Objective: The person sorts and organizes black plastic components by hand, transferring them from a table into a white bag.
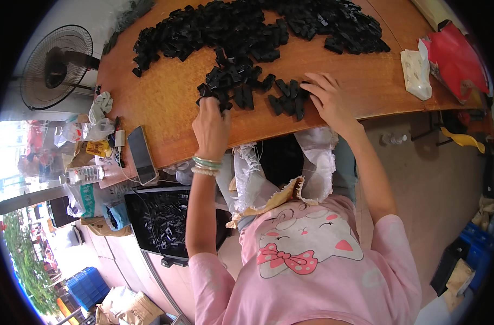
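Note:
Small black plastic pieces (241,97) lie loosely scattered along the near part of the wooden table. My left hand (209,127), with bangles on its wrist, reaches to their left side. Its fingers are curled down together among the pieces, and the fingertips are hidden, so what they grip cannot be made out. My right hand (328,103) rests at the right end of a small cluster of black pieces (287,100). Its fingers are apart and stretched toward the cluster, the tips touching a piece at its edge.
A big heap of black pieces (214,27) covers the table's far side. Tissue pack (416,73) and red bag (455,59) lie right; a phone (142,154) lies left. An open white sack (317,168) hangs below the table edge, beside a black tray (160,216). A fan (54,67) stands left.

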`<action>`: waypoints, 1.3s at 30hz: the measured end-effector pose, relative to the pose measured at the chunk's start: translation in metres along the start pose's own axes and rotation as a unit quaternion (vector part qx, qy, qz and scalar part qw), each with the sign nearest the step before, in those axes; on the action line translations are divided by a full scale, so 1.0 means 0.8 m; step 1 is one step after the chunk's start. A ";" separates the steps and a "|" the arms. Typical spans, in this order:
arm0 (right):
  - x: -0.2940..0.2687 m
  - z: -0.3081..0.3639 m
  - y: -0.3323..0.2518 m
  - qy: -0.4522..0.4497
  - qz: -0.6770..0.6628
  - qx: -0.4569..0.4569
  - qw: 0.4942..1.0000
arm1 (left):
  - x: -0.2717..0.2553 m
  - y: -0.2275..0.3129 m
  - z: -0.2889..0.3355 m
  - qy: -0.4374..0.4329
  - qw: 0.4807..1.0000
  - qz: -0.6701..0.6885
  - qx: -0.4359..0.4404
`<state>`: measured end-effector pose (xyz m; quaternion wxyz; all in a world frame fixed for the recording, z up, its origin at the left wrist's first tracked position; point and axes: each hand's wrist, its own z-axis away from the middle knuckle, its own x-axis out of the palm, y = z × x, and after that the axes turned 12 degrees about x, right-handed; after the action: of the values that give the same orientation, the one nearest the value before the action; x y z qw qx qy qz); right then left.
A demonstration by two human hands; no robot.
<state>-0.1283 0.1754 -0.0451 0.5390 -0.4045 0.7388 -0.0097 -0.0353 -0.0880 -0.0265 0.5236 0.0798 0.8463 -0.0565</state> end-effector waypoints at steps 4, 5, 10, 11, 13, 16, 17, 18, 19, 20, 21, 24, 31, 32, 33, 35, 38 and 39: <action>-0.004 0.011 0.011 -0.015 -0.043 0.004 0.999 | -0.012 0.023 0.018 0.044 0.850 0.451 -0.269; -0.004 0.013 0.012 -0.022 -0.080 0.007 0.996 | -0.017 0.027 0.020 -0.012 0.718 0.610 -0.337; -0.007 0.028 0.003 0.012 -0.154 0.058 0.986 | -0.033 0.074 0.012 0.019 0.609 0.722 -0.329; -0.011 0.030 -0.007 0.055 -0.184 0.095 0.977 | -0.038 0.079 0.011 0.021 0.609 0.721 -0.331; -0.026 0.030 -0.045 0.034 -0.242 0.084 0.966 | -0.046 0.085 0.013 -0.039 0.651 0.693 -0.307; -0.031 0.034 -0.086 -0.001 -0.302 0.038 0.952 | -0.056 0.093 0.013 -0.074 0.688 0.667 -0.278; -0.030 0.034 -0.092 -0.019 -0.310 -0.003 0.950 | -0.058 0.094 0.012 -0.092 0.715 0.644 -0.257; -0.027 0.036 -0.093 -0.015 -0.308 -0.009 0.951 | -0.060 0.097 0.012 -0.093 0.715 0.644 -0.257; -0.027 0.036 -0.093 -0.016 -0.309 -0.010 0.951 | -0.061 0.100 0.010 -0.076 0.716 0.643 -0.260; -0.027 0.037 -0.093 -0.015 -0.302 -0.010 0.953 | -0.062 0.102 0.011 -0.060 0.718 0.642 -0.264; -0.027 0.038 -0.093 -0.015 -0.296 -0.011 0.955 | -0.063 0.101 0.011 -0.060 0.718 0.641 -0.266; -0.030 0.039 -0.094 -0.017 -0.283 -0.033 0.959 | -0.068 0.100 0.011 -0.113 0.728 0.623 -0.262; -0.029 0.046 -0.099 -0.011 -0.288 -0.062 0.956 | -0.076 0.109 0.016 -0.054 0.748 0.620 -0.229; -0.031 0.050 -0.109 -0.051 -0.389 0.067 0.918 | -0.077 0.112 0.016 -0.025 0.774 0.603 -0.193; -0.032 0.052 -0.115 -0.090 -0.478 0.193 0.852 | -0.079 0.114 0.016 -0.025 0.774 0.602 -0.194; -0.025 0.057 -0.110 -0.099 -0.488 0.191 0.846 | -0.081 0.119 0.014 -0.020 0.843 0.517 -0.147; -0.016 0.064 -0.107 -0.091 -0.499 0.194 0.840 | -0.078 0.129 0.015 -0.001 0.858 0.490 -0.154; -0.014 0.065 -0.107 -0.077 -0.501 0.199 0.839 | -0.075 0.133 0.017 -0.002 0.858 0.490 -0.154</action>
<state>-0.0352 0.1468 -0.0193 0.5846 -0.6028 0.3741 -0.3937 0.0236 0.0092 0.0197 0.4910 0.4025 0.6948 0.3378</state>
